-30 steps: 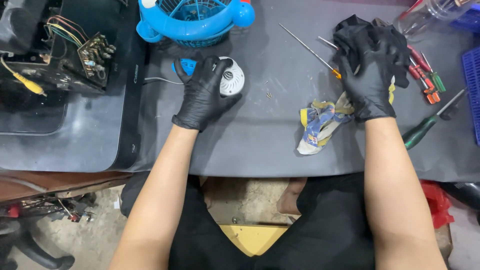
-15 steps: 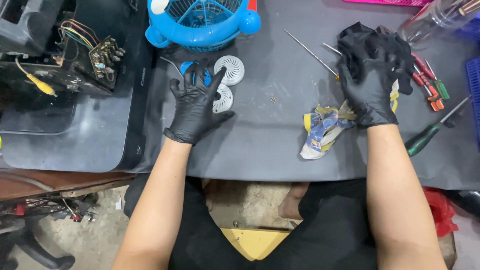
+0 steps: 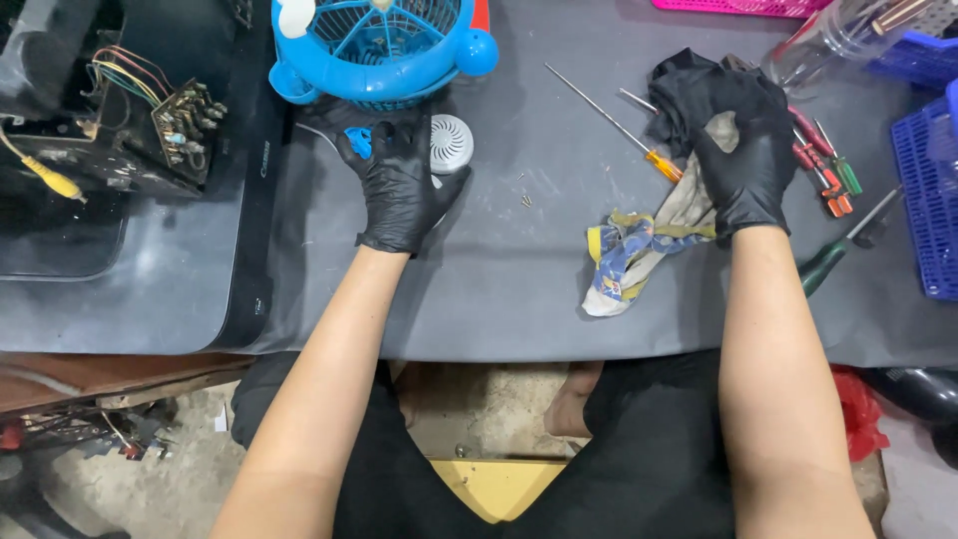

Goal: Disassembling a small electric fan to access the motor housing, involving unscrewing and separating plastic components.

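We've got both hands in black gloves over the dark grey bench top (image 3: 519, 289). Our L hand (image 3: 399, 185) lies flat, fingers pressed together and pointing away from us, laid over a small blue part (image 3: 360, 143) that peeks out at the far-left fingertips; can't tell if anything's pinched underneath. Just R of those fingers, touching or nearly so, sits the round white vent cap (image 3: 451, 144). Straight ahead of the L hand, just beyond the fingertips, is the blue fan housing (image 3: 384, 45), so the L hand is far nearer to it than the R.

Our R hand (image 3: 738, 165) is curled, gripping a bunched black cloth (image 3: 699, 90) w/ a pale rag (image 3: 639, 250) trailing out of the palm toward us and to the L, blue-yellow print at its near end. The rag's long axis runs diagonal, from the grip down-left.

Between the 2 hands: a long thin screwdriver w/ orange handle (image 3: 614, 125), shaft slanting far-left, handle end close to the R hand. A few tiny screws (image 3: 523, 195) lie mid-bench. R of the R hand: red-handled drivers (image 3: 823, 170) and a green-handled driver (image 3: 843, 245). Far L: a circuit board w/ coloured wires (image 3: 170, 120).
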